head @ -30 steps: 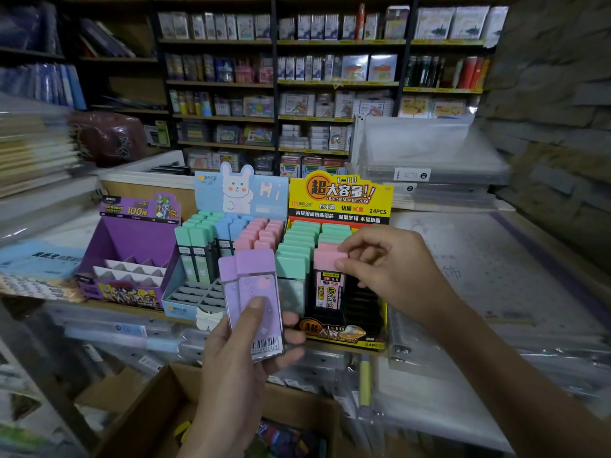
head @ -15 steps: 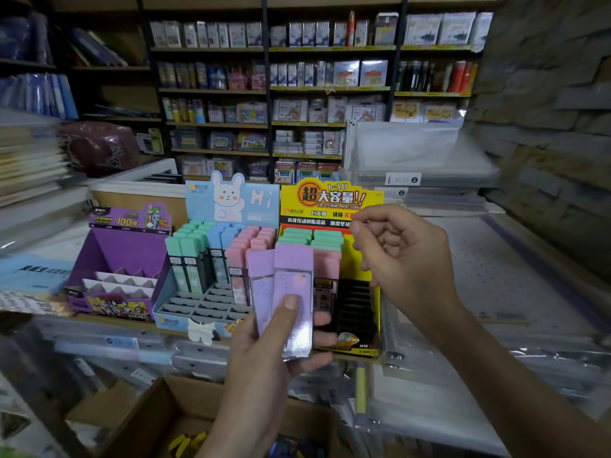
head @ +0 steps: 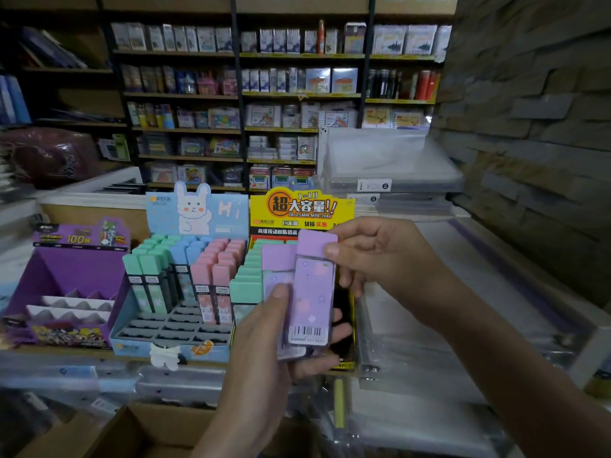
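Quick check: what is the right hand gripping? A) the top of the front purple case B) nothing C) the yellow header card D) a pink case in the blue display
A: the right hand pinches the cap end of the front purple case, which the left hand holds from below.

- Left hand (head: 264, 355) holds two purple cases (head: 309, 292), thumb across the front.
- Right hand (head: 380, 259) pinches the front case's cap.
- Yellow box (head: 297, 209) behind; blue box (head: 172, 338) beside it.
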`<act>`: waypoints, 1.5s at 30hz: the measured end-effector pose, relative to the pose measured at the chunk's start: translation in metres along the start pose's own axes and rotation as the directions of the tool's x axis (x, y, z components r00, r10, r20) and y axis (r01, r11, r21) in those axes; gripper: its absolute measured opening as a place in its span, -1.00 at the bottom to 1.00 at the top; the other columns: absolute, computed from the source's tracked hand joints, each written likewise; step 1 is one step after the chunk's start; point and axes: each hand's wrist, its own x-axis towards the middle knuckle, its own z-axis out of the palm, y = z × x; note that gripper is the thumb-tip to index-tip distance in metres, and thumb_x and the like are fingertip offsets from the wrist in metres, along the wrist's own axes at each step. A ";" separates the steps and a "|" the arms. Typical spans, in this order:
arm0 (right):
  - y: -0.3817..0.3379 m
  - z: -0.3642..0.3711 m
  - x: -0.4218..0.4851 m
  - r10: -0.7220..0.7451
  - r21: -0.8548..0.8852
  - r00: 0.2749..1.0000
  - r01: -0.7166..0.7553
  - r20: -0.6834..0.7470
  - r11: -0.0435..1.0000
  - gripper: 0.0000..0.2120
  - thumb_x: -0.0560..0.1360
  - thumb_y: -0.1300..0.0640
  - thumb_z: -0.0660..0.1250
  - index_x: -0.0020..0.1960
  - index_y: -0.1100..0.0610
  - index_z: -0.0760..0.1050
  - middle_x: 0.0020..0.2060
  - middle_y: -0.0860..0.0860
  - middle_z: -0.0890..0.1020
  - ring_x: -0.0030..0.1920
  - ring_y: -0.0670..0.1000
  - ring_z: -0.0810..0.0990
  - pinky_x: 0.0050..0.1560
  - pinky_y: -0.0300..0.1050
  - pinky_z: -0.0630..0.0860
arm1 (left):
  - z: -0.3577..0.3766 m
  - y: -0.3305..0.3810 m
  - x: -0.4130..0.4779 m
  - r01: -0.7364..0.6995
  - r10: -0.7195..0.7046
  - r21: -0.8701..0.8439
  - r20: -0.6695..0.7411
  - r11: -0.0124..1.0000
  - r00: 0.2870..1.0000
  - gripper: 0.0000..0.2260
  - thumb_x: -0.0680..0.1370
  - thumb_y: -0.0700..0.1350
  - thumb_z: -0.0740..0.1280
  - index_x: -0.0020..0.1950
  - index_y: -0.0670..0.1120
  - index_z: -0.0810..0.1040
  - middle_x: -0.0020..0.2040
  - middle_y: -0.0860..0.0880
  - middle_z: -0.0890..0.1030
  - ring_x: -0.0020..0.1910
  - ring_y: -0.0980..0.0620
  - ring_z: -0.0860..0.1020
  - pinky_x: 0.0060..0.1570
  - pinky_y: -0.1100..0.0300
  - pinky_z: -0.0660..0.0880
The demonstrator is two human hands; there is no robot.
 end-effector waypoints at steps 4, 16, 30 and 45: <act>-0.001 -0.016 0.008 -0.015 0.054 0.991 0.023 -0.132 0.998 -0.93 0.53 0.25 0.43 0.01 0.21 0.62 -0.38 0.09 0.64 -0.41 0.02 0.55 -0.45 -0.14 0.48 | -0.006 0.002 0.006 -0.056 0.056 -0.006 -0.037 0.998 0.998 -0.68 0.42 0.19 0.34 0.01 0.07 0.75 0.03 -0.21 0.74 -0.04 -0.30 0.72 -0.33 -0.09 0.69; 0.019 -0.022 0.030 -0.153 -0.397 0.950 0.035 -0.271 0.917 -0.94 0.49 0.30 0.45 -0.07 0.25 0.58 -0.38 0.21 0.64 -0.36 0.17 0.66 -0.18 0.24 0.65 | -0.018 0.002 0.007 -0.252 0.261 0.166 -0.038 0.953 0.964 -0.69 0.60 0.09 0.34 0.23 -0.06 0.64 -0.10 -0.16 0.76 -0.17 -0.20 0.75 -0.32 0.11 0.66; 0.041 -0.020 0.031 -0.228 -0.643 0.965 0.093 -0.131 0.760 -0.91 0.45 0.22 0.49 -0.13 0.06 0.62 -0.37 0.00 0.60 -0.34 0.01 0.54 -0.21 0.01 0.57 | -0.023 0.003 0.009 -0.389 0.414 0.212 -0.091 0.897 0.906 -0.75 0.54 0.03 0.26 -0.10 0.27 0.73 -0.21 0.09 0.75 -0.28 0.07 0.73 -0.34 0.20 0.64; 0.039 -0.022 0.033 -0.181 -0.623 0.979 0.085 -0.092 0.778 -0.91 0.45 0.23 0.49 -0.10 0.07 0.62 -0.41 -0.08 0.54 -0.40 -0.16 0.45 -0.32 -0.31 0.41 | -0.022 0.004 0.010 -0.402 0.428 0.225 -0.080 0.888 0.900 -0.75 0.56 0.00 0.26 -0.10 0.21 0.74 -0.23 0.03 0.75 -0.32 0.02 0.72 -0.37 0.25 0.62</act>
